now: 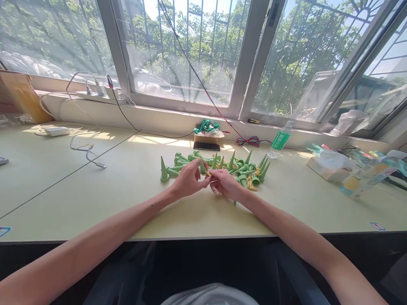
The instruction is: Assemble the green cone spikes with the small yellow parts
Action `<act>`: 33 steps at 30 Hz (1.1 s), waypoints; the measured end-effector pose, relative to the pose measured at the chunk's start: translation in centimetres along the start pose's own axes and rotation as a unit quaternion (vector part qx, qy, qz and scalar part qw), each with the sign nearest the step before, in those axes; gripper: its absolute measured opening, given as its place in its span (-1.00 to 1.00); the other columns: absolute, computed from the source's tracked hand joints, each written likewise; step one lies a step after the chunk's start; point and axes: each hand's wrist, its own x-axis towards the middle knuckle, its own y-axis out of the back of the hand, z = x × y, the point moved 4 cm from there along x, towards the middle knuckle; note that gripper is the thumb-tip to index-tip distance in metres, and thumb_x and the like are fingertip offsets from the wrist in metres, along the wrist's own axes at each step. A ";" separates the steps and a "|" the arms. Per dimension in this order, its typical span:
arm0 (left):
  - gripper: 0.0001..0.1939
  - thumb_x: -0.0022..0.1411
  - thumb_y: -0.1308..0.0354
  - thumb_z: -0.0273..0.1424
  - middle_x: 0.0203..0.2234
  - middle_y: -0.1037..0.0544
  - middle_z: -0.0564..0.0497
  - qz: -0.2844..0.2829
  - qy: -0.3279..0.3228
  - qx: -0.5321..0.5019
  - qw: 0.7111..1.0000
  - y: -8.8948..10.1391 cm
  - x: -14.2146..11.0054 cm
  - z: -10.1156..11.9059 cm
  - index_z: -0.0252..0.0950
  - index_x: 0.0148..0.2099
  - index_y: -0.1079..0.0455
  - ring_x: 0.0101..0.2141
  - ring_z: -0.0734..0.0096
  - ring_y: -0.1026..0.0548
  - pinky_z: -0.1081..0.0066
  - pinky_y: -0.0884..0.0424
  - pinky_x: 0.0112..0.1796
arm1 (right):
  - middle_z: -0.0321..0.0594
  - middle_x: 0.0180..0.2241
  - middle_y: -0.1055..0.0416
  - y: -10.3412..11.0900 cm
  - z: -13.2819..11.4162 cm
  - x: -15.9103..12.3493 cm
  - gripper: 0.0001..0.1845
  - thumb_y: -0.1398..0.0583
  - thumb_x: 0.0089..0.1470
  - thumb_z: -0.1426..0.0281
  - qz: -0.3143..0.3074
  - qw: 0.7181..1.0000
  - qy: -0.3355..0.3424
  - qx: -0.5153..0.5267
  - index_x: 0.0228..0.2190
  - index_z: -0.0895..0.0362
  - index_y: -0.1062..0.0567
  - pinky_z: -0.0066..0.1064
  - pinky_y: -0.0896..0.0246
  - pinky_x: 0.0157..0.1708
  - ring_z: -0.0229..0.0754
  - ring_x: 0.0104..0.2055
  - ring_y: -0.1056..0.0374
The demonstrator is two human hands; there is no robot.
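Over the near side of a pile of green plastic spikes (244,168), my two hands meet. My left hand (188,180) is closed around a green spike (202,167), whose pointed tip stands up past the fingers. A small yellow piece (208,173) is pinched between the thumb and finger of my right hand (225,184), right against that spike. My fingers partly cover both parts. One green spike (163,171) stands upright on its wide base left of my left hand. Loose yellow pieces (250,183) lie among the spikes to the right.
Behind the pile are a small box (206,139) with green stuff on top and a dark phone-like slab (206,146). A bottle (280,140) leans near the sill. Tissue box (327,165) and plastic bags (365,173) lie right; a white cable (85,152) lies left.
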 end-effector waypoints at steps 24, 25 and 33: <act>-0.54 0.37 0.10 -0.02 -0.21 -0.45 -0.11 0.024 0.068 -0.140 0.987 0.7 0.5 -0.4 -0.30 -0.09 -0.37 -0.37 0.40 -0.49 0.51 -0.44 -0.56 | -0.31 -0.55 -0.45 0.3 -1.8 -1.1 -0.61 -0.07 0.23 0.12 0.187 0.900 0.212 -0.333 -0.49 0.13 -0.36 -0.54 -0.13 -0.70 -0.36 -0.73 -0.30; -0.53 0.36 0.11 -0.01 -0.24 -0.46 -0.09 0.029 0.087 -0.149 0.985 0.7 0.5 -0.7 -0.31 -0.11 -0.36 -0.40 0.41 -0.48 0.52 -0.42 -0.58 | -0.32 -0.55 -0.45 0.3 -1.9 -1.2 -0.61 -0.07 0.24 0.13 0.188 0.894 0.217 -0.344 -0.49 0.13 -0.36 -0.54 -0.13 -0.69 -0.36 -0.73 -0.30; -0.56 0.32 0.02 -0.02 -0.46 -0.42 0.05 -0.020 0.163 -0.196 0.967 -0.6 0.5 -2.3 -0.30 -0.02 -0.26 -0.67 0.55 -0.32 0.53 -0.25 -0.72 | -0.35 -0.55 -0.43 -0.1 -2.2 -1.5 -0.64 -0.07 0.27 0.17 0.163 0.881 0.246 -0.369 -0.47 0.13 -0.38 -0.54 -0.17 -0.63 -0.37 -0.71 -0.31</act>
